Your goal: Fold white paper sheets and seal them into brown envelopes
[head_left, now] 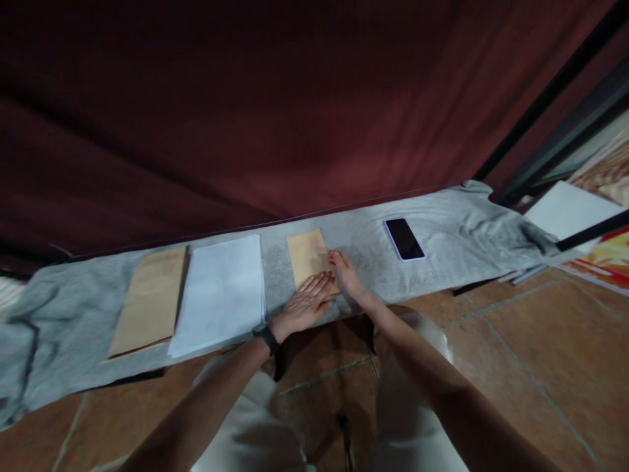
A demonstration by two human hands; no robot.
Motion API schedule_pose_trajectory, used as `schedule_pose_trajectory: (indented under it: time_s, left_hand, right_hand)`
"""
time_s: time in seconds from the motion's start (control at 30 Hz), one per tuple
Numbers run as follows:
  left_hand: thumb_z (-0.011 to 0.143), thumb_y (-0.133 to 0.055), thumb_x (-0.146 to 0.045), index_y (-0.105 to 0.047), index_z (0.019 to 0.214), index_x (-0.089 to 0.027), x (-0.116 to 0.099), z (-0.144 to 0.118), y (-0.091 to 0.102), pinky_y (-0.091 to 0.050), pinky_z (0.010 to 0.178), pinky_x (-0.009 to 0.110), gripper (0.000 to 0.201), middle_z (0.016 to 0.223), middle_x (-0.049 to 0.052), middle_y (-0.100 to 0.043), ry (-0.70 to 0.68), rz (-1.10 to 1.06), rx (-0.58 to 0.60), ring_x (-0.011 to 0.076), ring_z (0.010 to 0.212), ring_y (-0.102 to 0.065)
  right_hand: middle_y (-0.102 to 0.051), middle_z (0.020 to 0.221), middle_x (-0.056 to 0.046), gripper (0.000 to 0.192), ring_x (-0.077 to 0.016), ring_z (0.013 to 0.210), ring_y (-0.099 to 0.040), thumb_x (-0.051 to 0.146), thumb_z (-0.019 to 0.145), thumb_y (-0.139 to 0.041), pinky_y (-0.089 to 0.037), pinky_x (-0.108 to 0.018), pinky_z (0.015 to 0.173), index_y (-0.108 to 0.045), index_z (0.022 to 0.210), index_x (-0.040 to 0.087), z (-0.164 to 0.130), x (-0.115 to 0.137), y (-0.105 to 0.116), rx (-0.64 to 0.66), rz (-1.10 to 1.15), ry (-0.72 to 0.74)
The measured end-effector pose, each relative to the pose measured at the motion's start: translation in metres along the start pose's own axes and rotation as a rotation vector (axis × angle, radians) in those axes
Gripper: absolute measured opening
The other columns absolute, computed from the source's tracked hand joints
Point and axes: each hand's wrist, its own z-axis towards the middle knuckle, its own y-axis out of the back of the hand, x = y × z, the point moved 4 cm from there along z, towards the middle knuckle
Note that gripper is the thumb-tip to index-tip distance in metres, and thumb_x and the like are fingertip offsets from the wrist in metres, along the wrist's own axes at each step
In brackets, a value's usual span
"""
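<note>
Head view | small brown envelope (308, 257) | flat, plain, under both hands' fingers (322, 283)

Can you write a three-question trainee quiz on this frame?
1. True or false: both hands rest on the small brown envelope.
2. What lies right of the envelope on the grey cloth: A a phone, B a cup, C scissors?
3. Fill in: between the large brown envelope and the small one lies a stack of white ____.

Key
1. True: left hand flat on its near end, right hand at its right edge.
2. A, the phone, screen dark.
3. Paper.
</note>
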Motion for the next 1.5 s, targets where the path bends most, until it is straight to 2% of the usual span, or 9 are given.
schedule_pose_trajectory:
  time_s: [0.1, 0.27, 0.37, 0.47, 0.73, 0.87, 1.0, 1.17, 1.5]
  left_hand:
    - [0.104, -0.035, -0.041, -0.041, 0.152, -0.020, -0.010, -0.013, 0.001, -0.030, 0.124, 0.041, 0.053, 0.159, 0.009, -0.042, 0.006, -0.056, -0.075, 0.0181, 0.149, -0.036]
    - [0.104, -0.038, -0.031, -0.066, 0.127, -0.023, -0.006, -0.026, 0.005, -0.047, 0.113, 0.044, 0.037, 0.136, 0.007, -0.067, 0.151, -0.196, -0.329, 0.0200, 0.129, -0.059]
    - [0.103, -0.041, -0.032, -0.070, 0.117, -0.023, 0.001, -0.029, 0.005, -0.051, 0.107, 0.044, 0.033, 0.124, 0.007, -0.072, 0.223, -0.294, -0.433, 0.0205, 0.119, -0.064]
    - [0.103, -0.041, -0.029, -0.070, 0.112, -0.023, 0.006, -0.029, 0.004, -0.054, 0.103, 0.042, 0.031, 0.117, 0.007, -0.072, 0.252, -0.323, -0.476, 0.0207, 0.114, -0.064]
    - [0.095, -0.042, -0.010, -0.065, 0.120, -0.019, -0.007, -0.029, 0.002, -0.050, 0.108, 0.043, 0.035, 0.129, 0.011, -0.068, 0.242, -0.057, -0.321, 0.0243, 0.123, -0.061]
    - [0.089, -0.042, -0.005, -0.062, 0.130, -0.015, -0.015, -0.033, -0.002, -0.047, 0.112, 0.043, 0.046, 0.140, 0.015, -0.062, 0.235, 0.103, -0.245, 0.0266, 0.134, -0.055]
    - [0.088, -0.040, -0.006, -0.057, 0.138, -0.011, -0.019, -0.042, -0.005, -0.045, 0.114, 0.044, 0.053, 0.144, 0.017, -0.058, 0.217, 0.184, -0.224, 0.0268, 0.139, -0.051]
    - [0.095, -0.038, -0.016, -0.053, 0.142, -0.008, -0.019, -0.057, -0.001, -0.045, 0.114, 0.045, 0.050, 0.147, 0.020, -0.055, 0.212, 0.237, -0.204, 0.0288, 0.142, -0.046]
    - [0.099, -0.037, -0.029, -0.057, 0.138, -0.005, -0.022, -0.072, 0.001, -0.044, 0.115, 0.044, 0.050, 0.145, 0.023, -0.056, 0.303, 0.254, -0.220, 0.0305, 0.140, -0.049]
  right_hand:
    - [-0.074, 0.109, -0.007, 0.042, -0.0179, 0.099, -0.069, 0.045, 0.104, -0.033, -0.055, -0.031, 0.089, -0.067, 0.112, 0.021, -0.003, 0.005, 0.006, 0.063, -0.079, 0.053]
    - [-0.072, 0.116, -0.005, 0.023, -0.0185, 0.105, -0.068, 0.033, 0.096, -0.055, -0.054, -0.034, 0.092, -0.071, 0.109, 0.024, -0.019, 0.017, 0.021, 0.345, -0.301, 0.265]
    - [-0.066, 0.128, -0.006, 0.019, -0.0192, 0.118, -0.063, 0.031, 0.093, -0.061, -0.052, -0.035, 0.098, -0.072, 0.107, 0.024, -0.030, 0.023, 0.028, 0.467, -0.362, 0.396]
    - [-0.065, 0.128, -0.008, 0.016, -0.0198, 0.123, -0.060, 0.024, 0.094, -0.059, -0.049, -0.038, 0.104, -0.072, 0.104, 0.023, -0.036, 0.024, 0.026, 0.471, -0.406, 0.436]
    - [-0.063, 0.132, -0.013, 0.030, -0.0227, 0.127, -0.057, 0.017, 0.098, -0.048, -0.047, -0.041, 0.110, -0.067, 0.122, 0.017, -0.052, 0.026, 0.007, 0.370, -0.589, 0.439]
    - [-0.056, 0.147, -0.013, 0.050, -0.0217, 0.139, -0.048, 0.014, 0.098, -0.040, -0.040, -0.043, 0.118, -0.049, 0.148, 0.015, -0.078, 0.037, -0.008, 0.415, -0.645, 0.521]
    - [-0.048, 0.155, -0.014, 0.058, -0.0211, 0.145, -0.041, 0.017, 0.098, -0.044, -0.033, -0.044, 0.123, -0.038, 0.155, 0.013, -0.096, 0.037, -0.016, 0.403, -0.748, 0.568]
    - [-0.041, 0.158, -0.017, 0.066, -0.0246, 0.149, -0.036, 0.042, 0.100, -0.052, -0.031, -0.045, 0.124, -0.037, 0.155, 0.010, -0.103, 0.028, -0.009, 0.339, -0.868, 0.633]
    - [-0.040, 0.158, -0.017, 0.064, -0.0269, 0.147, -0.039, 0.045, 0.101, -0.052, -0.033, -0.046, 0.122, -0.040, 0.153, 0.010, -0.104, 0.018, 0.022, 0.269, -1.002, 0.538]
